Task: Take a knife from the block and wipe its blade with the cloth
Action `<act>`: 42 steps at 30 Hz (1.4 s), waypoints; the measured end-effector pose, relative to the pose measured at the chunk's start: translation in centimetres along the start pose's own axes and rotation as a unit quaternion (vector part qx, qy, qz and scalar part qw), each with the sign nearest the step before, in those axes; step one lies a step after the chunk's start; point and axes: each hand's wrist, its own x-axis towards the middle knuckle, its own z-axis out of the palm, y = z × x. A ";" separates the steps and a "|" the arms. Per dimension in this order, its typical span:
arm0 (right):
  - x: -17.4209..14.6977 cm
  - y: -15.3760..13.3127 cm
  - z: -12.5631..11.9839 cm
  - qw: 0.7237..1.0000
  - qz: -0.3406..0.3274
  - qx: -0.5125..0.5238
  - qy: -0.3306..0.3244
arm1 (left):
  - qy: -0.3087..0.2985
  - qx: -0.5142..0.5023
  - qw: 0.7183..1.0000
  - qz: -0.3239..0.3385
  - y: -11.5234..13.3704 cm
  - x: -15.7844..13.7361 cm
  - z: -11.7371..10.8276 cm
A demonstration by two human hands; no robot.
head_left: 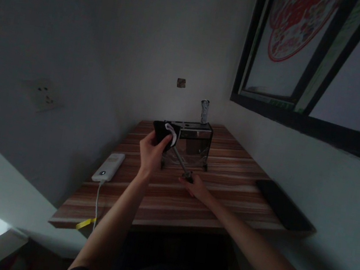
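Note:
My left hand [151, 151] is raised above the tabletop, its fingers and thumb closed on a flat black piece [160, 130] with a folded white strip [170, 129] on its near side. From that piece a thin metal rod [180, 158] slants down to the right. At the rod's lower, dark end [188, 176], my right hand [197, 186] grips it low over the wood. What the black piece is, I cannot make out in the dim light. Just behind both hands stands a box-like rack [197, 133] with a metallic top and clear lower sides, partly hidden by the black piece.
A silvery cylinder [204, 111] stands upright on the rack. On the wooden table [223, 208], a white power bank [109, 167] with a cable [97, 199] lies left, near a yellow strip [85, 223]. A dark phone-like slab [284, 205] lies right. Walls border the left, back and right.

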 end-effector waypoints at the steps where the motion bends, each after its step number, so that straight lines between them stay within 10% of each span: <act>1: 0.0 0.0 0.0 1.000 0.003 0.000 0.002 | 0.004 -0.005 1.000 0.002 0.1 0.3 -0.1; 22: -0.3 0.0 -0.2 1.000 -0.015 0.004 0.006 | -0.017 0.015 0.999 0.040 1.5 0.1 1.1; 42: -0.3 -0.1 -0.3 0.999 -0.011 0.027 0.020 | -0.127 0.118 0.984 -0.050 -4.0 -5.2 2.2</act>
